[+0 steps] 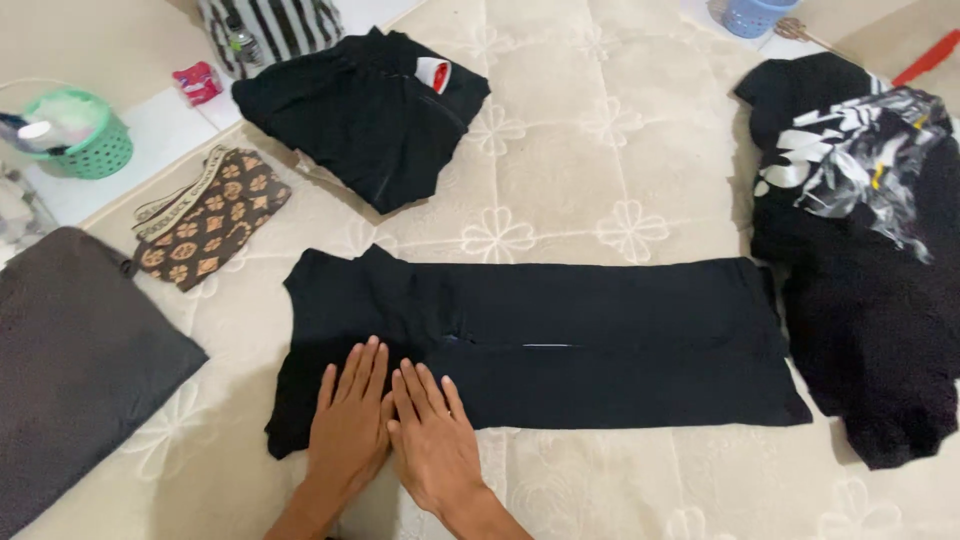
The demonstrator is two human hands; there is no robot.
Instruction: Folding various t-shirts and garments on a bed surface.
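Head view of a cream quilted mattress point(600, 150) with a flower pattern. A black garment point(560, 340), folded into a long band, lies across the middle of the mattress. The left hand point(350, 425) and right hand point(432, 440) rest side by side, flat and fully open with fingers extended, palms pressed on the garment's near left edge; neither grips anything. Behind it lies a folded black stack point(365, 115) with a small red and white tag on top. To the left lie a brown patterned pouch point(210, 225) and a dark grey cushion point(75, 360). At right, a heap of black clothes point(870, 330) carries a black and white printed piece point(860, 165). Containers: a green perforated basket point(95, 150) on the floor at far left holds pale items that cannot be identified; a blue basket point(750, 15) at the top edge shows only its rim, contents hidden; a striped bag point(275, 25) at the top holds a small bottle.
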